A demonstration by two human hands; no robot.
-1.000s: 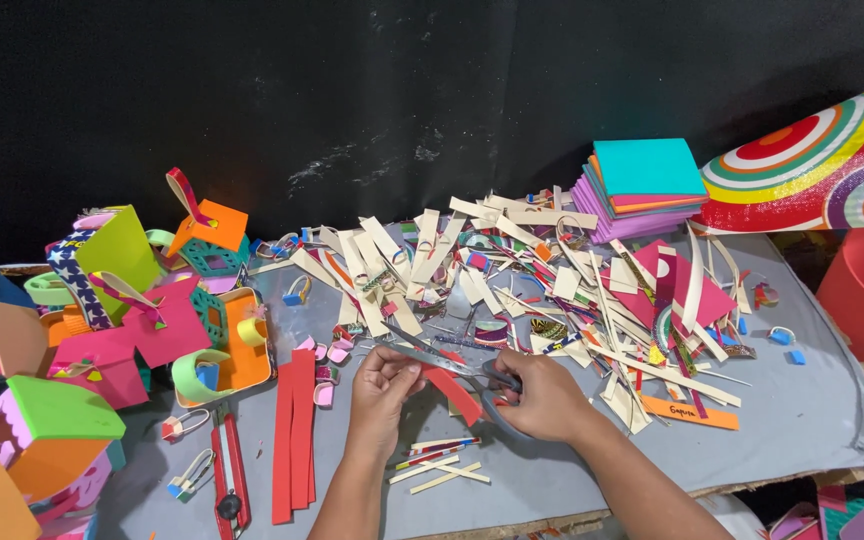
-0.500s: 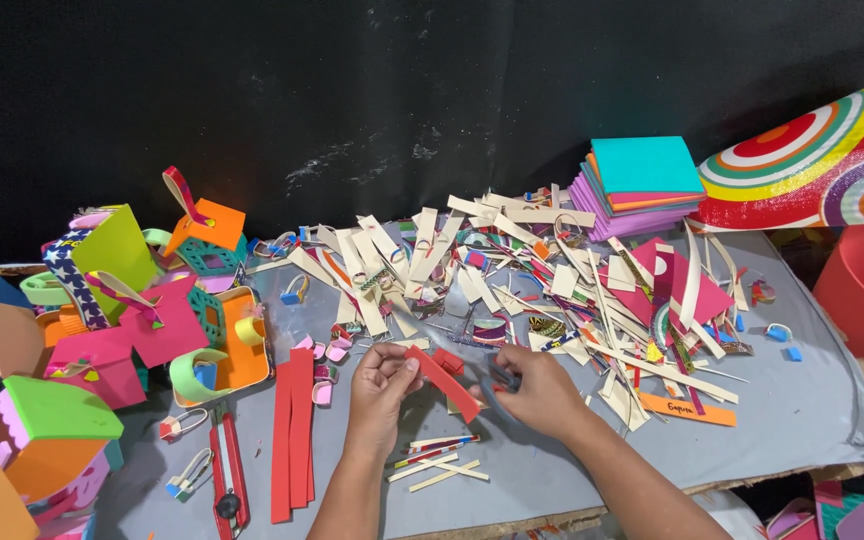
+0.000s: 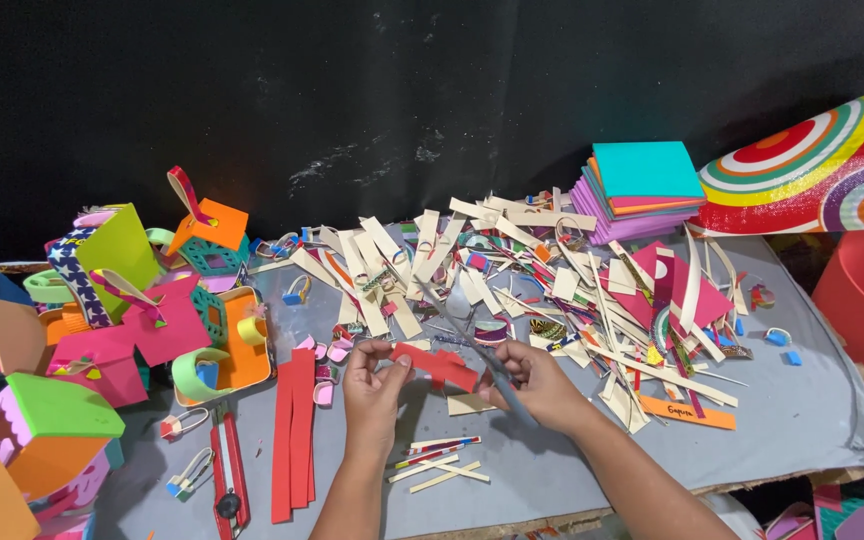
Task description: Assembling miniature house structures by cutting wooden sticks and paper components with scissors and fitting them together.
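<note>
Both hands have drifted up and a bit apart since half a second back, and the red strip now sits stretched flatter between them instead of angled down. Fingers first: the left hand [image 3: 372, 385] has thumb and fingertips pinched shut on the left end of the red foam strip [image 3: 439, 366], holding it just off the grey mat [image 3: 812, 420]. The right hand [image 3: 540, 385] is closed around what looks like grey scissors [image 3: 472, 350], long blades pointing up-left across the strip. Can't tell if the blades are parted or shut, too thin and blurry. My guess is the pinch keeps the strip taut so the blade meets it clean.

Working outward: just below the hands, a few thin cream and striped slivers [image 3: 437, 462]. To the left, long red strips [image 3: 294, 435] lie side by side, with a red-handled cutter [image 3: 228, 475] next to them. Behind the hands is a big messy heap of cream strips [image 3: 512, 280], crowding right up to the knuckles, so not much free mat there. Farther left sit little foam houses [image 3: 102, 300], and back right a stack of coloured foam sheets [image 3: 642, 190].
</note>
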